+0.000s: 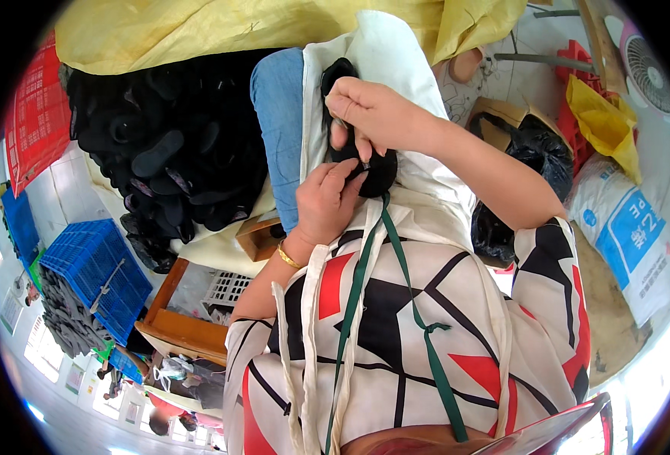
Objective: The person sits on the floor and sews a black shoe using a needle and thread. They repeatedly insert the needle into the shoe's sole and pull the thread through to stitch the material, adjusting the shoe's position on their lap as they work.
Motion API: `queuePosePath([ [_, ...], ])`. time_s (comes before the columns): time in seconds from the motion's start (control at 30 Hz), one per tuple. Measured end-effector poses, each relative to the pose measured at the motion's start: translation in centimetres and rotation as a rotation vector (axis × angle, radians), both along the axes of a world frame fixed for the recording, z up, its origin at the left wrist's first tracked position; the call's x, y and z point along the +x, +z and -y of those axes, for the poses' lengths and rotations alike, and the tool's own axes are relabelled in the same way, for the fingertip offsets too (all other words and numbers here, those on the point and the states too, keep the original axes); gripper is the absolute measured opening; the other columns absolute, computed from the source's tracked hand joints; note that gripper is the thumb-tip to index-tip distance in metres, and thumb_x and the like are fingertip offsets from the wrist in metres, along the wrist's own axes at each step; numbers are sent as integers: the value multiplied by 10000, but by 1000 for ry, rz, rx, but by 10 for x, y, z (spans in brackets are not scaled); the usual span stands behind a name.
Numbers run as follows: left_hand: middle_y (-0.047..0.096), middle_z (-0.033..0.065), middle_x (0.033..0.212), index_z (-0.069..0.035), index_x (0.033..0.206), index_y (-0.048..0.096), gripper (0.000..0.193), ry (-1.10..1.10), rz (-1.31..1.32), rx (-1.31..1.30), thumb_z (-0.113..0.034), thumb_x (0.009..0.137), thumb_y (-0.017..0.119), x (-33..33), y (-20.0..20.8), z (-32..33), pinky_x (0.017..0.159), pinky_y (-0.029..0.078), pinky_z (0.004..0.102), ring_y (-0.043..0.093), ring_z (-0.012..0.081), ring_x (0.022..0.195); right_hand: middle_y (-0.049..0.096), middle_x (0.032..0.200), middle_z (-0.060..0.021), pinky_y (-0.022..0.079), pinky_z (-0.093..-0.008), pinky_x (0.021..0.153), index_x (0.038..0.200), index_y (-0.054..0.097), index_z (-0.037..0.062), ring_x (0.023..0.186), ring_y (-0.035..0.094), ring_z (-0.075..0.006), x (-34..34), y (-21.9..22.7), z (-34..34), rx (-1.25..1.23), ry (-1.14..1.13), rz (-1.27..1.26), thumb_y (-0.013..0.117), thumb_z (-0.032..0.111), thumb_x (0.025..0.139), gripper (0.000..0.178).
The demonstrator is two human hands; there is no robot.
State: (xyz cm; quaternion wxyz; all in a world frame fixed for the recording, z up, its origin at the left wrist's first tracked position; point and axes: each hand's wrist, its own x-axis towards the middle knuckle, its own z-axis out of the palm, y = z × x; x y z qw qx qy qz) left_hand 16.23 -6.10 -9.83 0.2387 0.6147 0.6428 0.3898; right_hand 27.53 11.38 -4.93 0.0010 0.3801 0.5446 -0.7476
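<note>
A black cloth shoe [381,176] lies on the white apron [384,45] over my lap, its far end reaching up beside my knee. My left hand [326,199] pinches the near left edge of the shoe between thumb and fingers. Above the shoe, my right hand [373,114] is closed, its fingertips down by the shoe's opening. A small metallic glint shows under those fingers, but the thing they grip is mostly hidden. To the left is a large heap of black shoes [160,152], some with their soles up.
A yellow sheet [198,34] spans the far side. Blue crates [96,273] and a wooden stool [183,334] stand at left. On the right are a box with a black plastic bag [536,155], a white sack [623,235] and a fan [650,68]. Green cords hang from my neck.
</note>
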Motion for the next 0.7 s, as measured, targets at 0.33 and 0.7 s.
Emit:
queuePosePath([
  [0.33, 663, 113, 837, -22, 1020, 717, 219, -43, 44, -62, -12, 810, 780, -5, 5, -2, 546, 491, 305, 621, 218, 629, 367, 657, 50, 552, -419, 897, 905, 514, 123, 580, 393, -93, 43, 59, -69, 188, -970, -748, 501, 206, 1069, 185],
  [0.7, 655, 118, 825, -31, 1001, 698, 203, -1, 116, -87, -16, 811, 767, -5, 10, -5, 562, 497, 330, 619, 253, 643, 585, 910, -56, 526, -355, 786, 1016, 625, 66, 891, 607, -246, 53, -21, 6, 1098, 428, -201, 626, 33, 824, 195],
])
